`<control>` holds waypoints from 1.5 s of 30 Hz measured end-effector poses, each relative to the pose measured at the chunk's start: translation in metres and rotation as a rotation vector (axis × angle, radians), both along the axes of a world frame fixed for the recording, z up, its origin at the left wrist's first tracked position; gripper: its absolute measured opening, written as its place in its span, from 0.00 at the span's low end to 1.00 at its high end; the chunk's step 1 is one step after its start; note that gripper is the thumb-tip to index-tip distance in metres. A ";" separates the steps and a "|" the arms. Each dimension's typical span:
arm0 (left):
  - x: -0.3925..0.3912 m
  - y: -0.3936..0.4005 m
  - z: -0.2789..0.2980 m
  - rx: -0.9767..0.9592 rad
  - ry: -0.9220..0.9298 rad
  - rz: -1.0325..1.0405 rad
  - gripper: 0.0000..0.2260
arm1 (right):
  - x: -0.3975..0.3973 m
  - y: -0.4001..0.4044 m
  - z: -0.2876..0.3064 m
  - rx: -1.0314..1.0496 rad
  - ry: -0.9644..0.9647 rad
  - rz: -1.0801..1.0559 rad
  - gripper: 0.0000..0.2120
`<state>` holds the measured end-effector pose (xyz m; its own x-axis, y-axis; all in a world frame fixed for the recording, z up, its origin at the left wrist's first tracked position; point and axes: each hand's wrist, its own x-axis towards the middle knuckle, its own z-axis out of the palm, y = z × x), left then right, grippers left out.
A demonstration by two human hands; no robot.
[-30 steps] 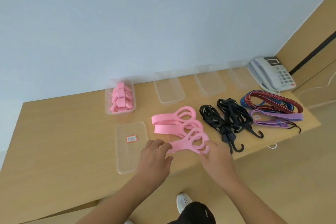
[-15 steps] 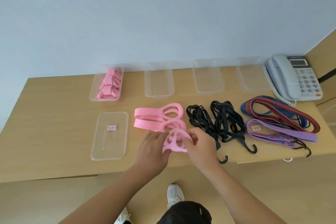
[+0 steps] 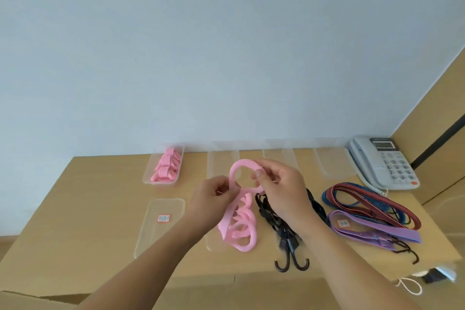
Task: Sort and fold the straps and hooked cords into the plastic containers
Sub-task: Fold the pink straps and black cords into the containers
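Observation:
A pink strap (image 3: 240,167) is lifted above the wooden table (image 3: 95,211), looped between both hands. My left hand (image 3: 211,196) pinches its lower part and my right hand (image 3: 279,184) pinches the upper loop. More pink straps (image 3: 239,229) lie under it on the table. Black hooked cords (image 3: 284,231) lie to the right, partly hidden by my right arm. Red and blue cords (image 3: 357,199) and a purple strap (image 3: 372,229) lie further right. A clear container (image 3: 163,167) at the back left holds folded pink straps.
A clear lid (image 3: 158,224) with a red sticker lies front left. Three clear containers, the middle one (image 3: 279,156), stand along the wall. A white telephone (image 3: 382,161) sits at the back right. A wooden cabinet (image 3: 440,113) rises on the right.
Both hands have raised one pink strap off the pile and now hold it up in a loop. The camera has tilted upward, showing more wall.

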<state>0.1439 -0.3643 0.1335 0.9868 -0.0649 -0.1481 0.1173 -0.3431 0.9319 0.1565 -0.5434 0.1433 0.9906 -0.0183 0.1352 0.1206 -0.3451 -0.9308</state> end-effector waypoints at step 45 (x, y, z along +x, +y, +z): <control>0.008 0.054 0.089 -0.414 0.047 -0.020 0.15 | 0.000 0.067 0.076 -0.453 -0.589 -0.079 0.06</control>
<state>0.1515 -0.3107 0.2228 0.9775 -0.1479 -0.1504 0.1601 0.0564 0.9855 0.1561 -0.4764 0.2196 0.7498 0.0973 0.6544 0.5145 -0.7076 -0.4843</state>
